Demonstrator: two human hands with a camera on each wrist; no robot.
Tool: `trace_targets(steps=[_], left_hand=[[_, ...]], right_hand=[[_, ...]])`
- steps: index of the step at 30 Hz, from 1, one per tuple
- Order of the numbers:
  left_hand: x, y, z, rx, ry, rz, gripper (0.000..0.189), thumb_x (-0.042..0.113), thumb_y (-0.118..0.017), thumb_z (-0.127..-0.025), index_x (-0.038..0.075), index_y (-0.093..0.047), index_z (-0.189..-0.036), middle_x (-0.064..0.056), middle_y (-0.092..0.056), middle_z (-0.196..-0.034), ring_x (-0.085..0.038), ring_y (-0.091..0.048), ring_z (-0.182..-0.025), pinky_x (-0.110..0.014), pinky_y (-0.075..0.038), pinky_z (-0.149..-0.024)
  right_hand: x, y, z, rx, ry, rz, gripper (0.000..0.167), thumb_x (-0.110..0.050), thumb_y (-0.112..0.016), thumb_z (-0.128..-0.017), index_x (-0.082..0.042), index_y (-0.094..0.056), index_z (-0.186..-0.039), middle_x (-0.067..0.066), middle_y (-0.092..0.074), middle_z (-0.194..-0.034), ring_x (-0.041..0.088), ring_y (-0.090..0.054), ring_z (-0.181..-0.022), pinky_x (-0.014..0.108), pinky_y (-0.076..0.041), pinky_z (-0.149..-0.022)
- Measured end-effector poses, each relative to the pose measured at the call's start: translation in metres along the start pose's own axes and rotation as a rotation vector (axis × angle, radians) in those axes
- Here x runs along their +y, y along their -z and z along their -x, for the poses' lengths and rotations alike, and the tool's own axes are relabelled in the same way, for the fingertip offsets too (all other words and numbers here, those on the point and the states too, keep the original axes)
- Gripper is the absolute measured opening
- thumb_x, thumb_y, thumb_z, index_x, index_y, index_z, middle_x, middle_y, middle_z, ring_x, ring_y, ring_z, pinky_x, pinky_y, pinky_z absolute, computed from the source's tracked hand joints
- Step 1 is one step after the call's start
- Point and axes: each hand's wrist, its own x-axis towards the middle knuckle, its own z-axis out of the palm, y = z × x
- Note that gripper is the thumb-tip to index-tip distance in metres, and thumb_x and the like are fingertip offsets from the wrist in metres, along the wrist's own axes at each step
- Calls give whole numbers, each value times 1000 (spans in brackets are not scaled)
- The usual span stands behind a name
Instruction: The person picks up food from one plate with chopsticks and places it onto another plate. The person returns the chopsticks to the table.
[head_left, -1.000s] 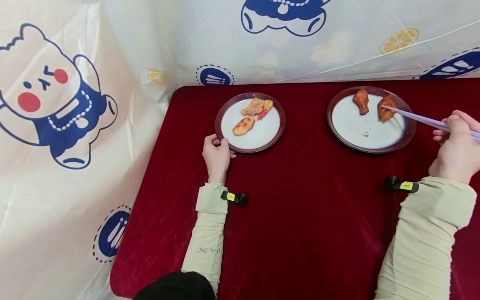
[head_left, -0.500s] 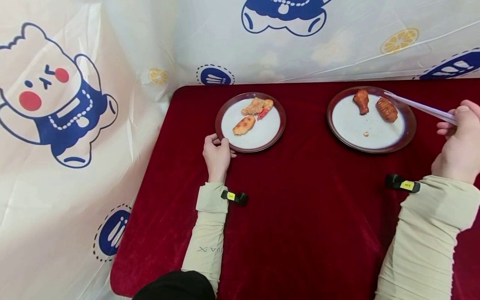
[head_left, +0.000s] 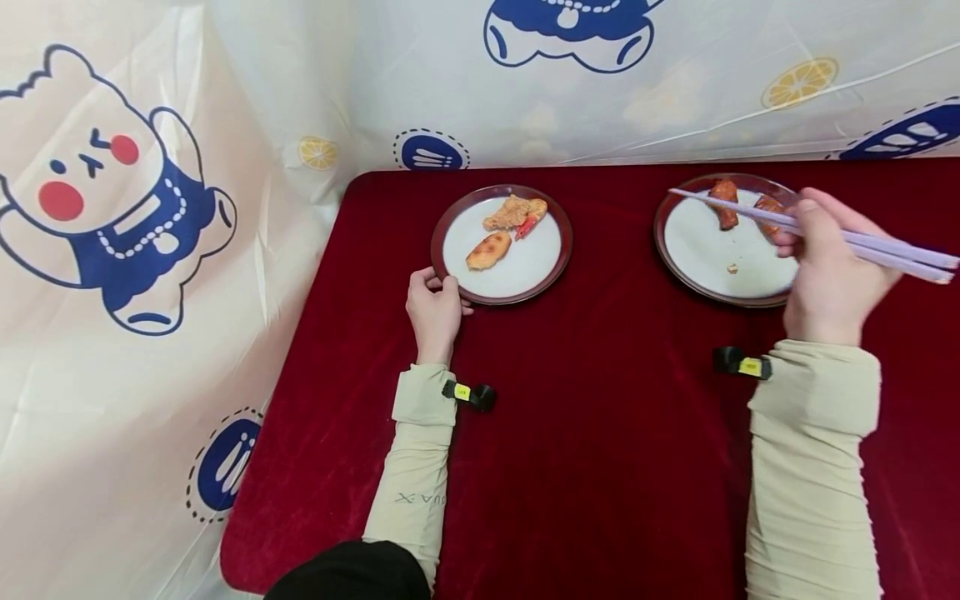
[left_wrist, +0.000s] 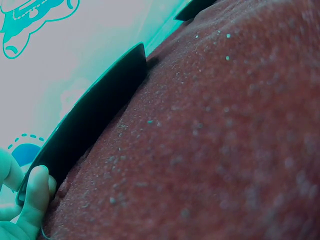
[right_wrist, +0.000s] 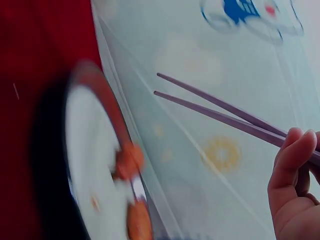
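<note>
My left hand (head_left: 435, 317) grips the near-left rim of a brown-rimmed white plate (head_left: 532, 271); in the left wrist view the thumb and fingers pinch the edge of the dark plate (left_wrist: 100, 107). On it lie a battered fried piece (head_left: 506, 213) with a red end beside it and an oval browned piece (head_left: 488, 251). My right hand (head_left: 832, 279) holds purple chopsticks (right_wrist: 225, 117), tips slightly apart with nothing between them. They pass over the right plate (head_left: 697, 250), where a chicken drumstick (head_left: 725, 190) and a chicken wing (head_left: 767, 203) lie, the wing partly hidden.
A small crumb (head_left: 732, 269) lies on the right plate. Dark red cloth (head_left: 585, 433) covers the table, and a white printed curtain (head_left: 570, 117) hangs along its back and left sides.
The chopstick tips have come off the chicken wing, which stays on the right plate. My right hand then swung left across that plate. My left hand has not moved.
</note>
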Motion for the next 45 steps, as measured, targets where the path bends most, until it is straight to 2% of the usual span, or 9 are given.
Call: trace_targets(steps=[4, 8, 11, 13, 15, 18, 23, 30, 45], left_hand=[[-1, 1, 0, -1, -5, 14, 32, 7, -48, -86, 3, -52, -118, -8, -54, -95, -10, -57, -45, -28, -59, -48], [-2, 0, 0, 2, -1, 21, 32, 7, -48, -87, 3, -52, -118, -8, -53, -95, -11, -58, -46, -28, -59, -48], [-3, -1, -1, 1, 6, 12, 32, 8, -47, -87, 4, -52, -119, -8, -54, -96, -11, -58, -46, -29, -59, -49], [-3, -2, -1, 0, 10, 3, 33, 8, -47, -87, 4, -52, -119, -9, -54, -97, -11, -58, -46, -29, -59, -49], [-3, -2, -1, -1, 13, -3, 33, 9, -48, -87, 4, -52, -119, -9, -54, -99, -12, -58, -46, -29, -59, -50], [-2, -2, -1, 0, 16, -8, 34, 9, -48, -87, 4, -52, -120, -9, -55, -100, -11, -58, -46, -30, -60, -50], [-1, -1, -1, 3, 11, -12, 34, 9, -48, -87, 3, -51, -121, -9, -55, -99, -11, -58, -45, -30, -60, -50], [-2, 0, -2, 2, 9, -14, 33, 10, -49, -88, 4, -51, -120, -7, -54, -99, -10, -59, -46, -29, -60, -50], [-1, -1, -1, 4, 8, -12, 33, 9, -49, -88, 4, -52, -120, -8, -54, -98, -10, -58, -46, -29, -60, -50]], right_hand=[[24, -18, 24, -169, -67, 77, 21, 10, -73, -74, 12, -72, -95, 16, -71, -73, 15, -59, -46, 19, -50, -40], [49, -27, 48, -401, -97, 358, 20, -1, -70, -83, 2, -74, -101, 2, -71, -74, 7, -61, -53, 15, -53, -49], [63, -31, 65, -608, 23, 669, 22, -14, -68, -88, -7, -75, -107, -7, -67, -74, 4, -61, -60, 13, -52, -54], [70, -32, 75, -720, 125, 786, 22, -18, -67, -89, -11, -75, -109, -10, -64, -74, 4, -61, -63, 13, -50, -56], [75, -32, 83, -811, 208, 802, 20, -17, -66, -90, -13, -76, -107, -10, -61, -74, 5, -59, -65, 14, -46, -53], [84, -32, 92, -902, 257, 713, 19, -8, -64, -90, -10, -77, -104, -9, -59, -76, 6, -54, -66, 16, -41, -51], [95, -35, 107, -946, 270, 605, 19, -4, -65, -88, -5, -76, -104, -2, -62, -82, 8, -52, -68, 17, -40, -52], [105, -42, 125, -863, 193, 505, 18, -6, -67, -88, 2, -74, -102, 8, -64, -95, 8, -63, -75, 17, -56, -65], [103, -44, 131, -884, 221, 626, 16, -13, -67, -89, -1, -77, -92, 8, -66, -94, 8, -63, -73, 16, -55, -62]])
